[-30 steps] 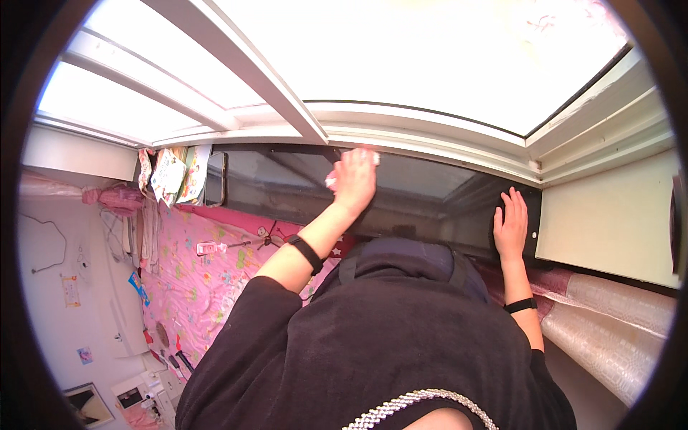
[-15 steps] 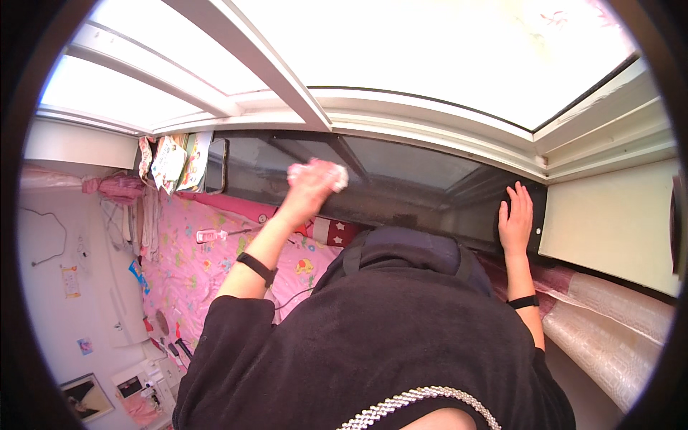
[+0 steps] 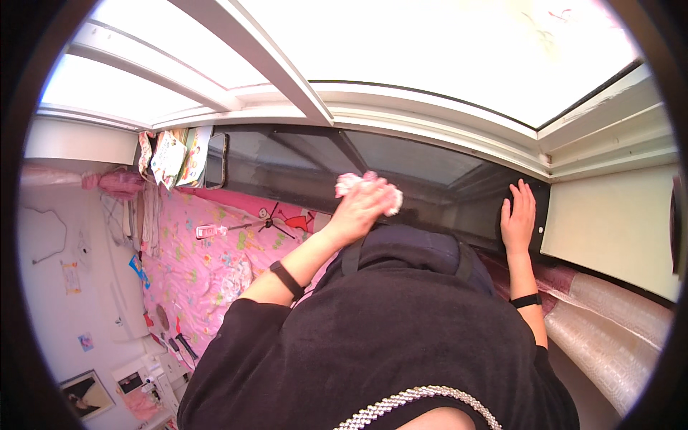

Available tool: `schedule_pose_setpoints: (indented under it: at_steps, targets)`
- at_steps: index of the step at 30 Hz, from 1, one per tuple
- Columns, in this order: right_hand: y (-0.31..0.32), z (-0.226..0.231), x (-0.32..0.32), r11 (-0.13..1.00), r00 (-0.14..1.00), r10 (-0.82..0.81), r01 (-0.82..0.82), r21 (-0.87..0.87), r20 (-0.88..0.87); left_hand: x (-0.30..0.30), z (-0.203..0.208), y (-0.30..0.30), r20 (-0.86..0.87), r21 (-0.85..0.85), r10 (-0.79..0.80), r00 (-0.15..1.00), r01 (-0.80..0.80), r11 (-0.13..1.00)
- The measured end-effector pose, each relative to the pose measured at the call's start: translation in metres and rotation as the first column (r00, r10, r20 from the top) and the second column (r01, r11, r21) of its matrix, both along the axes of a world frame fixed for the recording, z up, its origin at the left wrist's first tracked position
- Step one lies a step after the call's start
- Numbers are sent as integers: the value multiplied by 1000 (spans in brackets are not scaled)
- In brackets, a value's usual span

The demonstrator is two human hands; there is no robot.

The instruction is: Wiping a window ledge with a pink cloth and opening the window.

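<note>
My left hand (image 3: 360,209) is closed over a crumpled pink-and-white cloth (image 3: 349,184), pressed on the glossy dark windowsill (image 3: 287,165). Bits of the cloth stick out past the fingers on both sides; the rest is hidden under the hand. At the sill's right end my right hand (image 3: 519,218) lies flat, palm down, fingers stretched toward the window, with nothing in it. Each wrist wears a black band.
White window frames (image 3: 430,115) border the sill's far side. Books (image 3: 172,159) and a dark phone-like slab (image 3: 216,160) sit at its left end. Below left is a pink patterned bed (image 3: 193,265) with a small black tripod (image 3: 269,218). A curtain (image 3: 602,337) hangs at right.
My left hand has moved to the right and a little nearer along the sill, carrying the cloth. My right hand stays in place. More of the tripod on the bed now shows.
</note>
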State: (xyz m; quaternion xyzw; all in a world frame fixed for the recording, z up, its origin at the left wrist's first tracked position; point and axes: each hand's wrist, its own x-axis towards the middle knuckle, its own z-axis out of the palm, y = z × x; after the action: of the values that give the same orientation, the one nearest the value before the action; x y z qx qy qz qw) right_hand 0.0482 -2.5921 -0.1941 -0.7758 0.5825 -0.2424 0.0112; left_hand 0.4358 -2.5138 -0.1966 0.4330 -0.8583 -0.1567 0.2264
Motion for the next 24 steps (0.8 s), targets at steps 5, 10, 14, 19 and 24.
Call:
schedule_pose_setpoints:
  at_steps: [5,10,14,19,24]
  targets:
    - [1,1,-2,1000,1000,0,0,-1,1,-1,23,-37,65,84,-342,938,336,938]
    - [1,1,-1,1000,1000,4,-4,8,15,48,23,-18,185,51,-381,906,378,924]
    - [-2,4,1,1000,1000,-20,19,17,24,97,27,7,200,104,-133,971,114,988]
    - [0,4,1,999,999,-40,40,2,9,104,16,15,149,29,198,969,-204,978]
    - [2,2,1,999,999,-37,36,-11,-16,56,18,-20,124,19,79,989,-82,996]
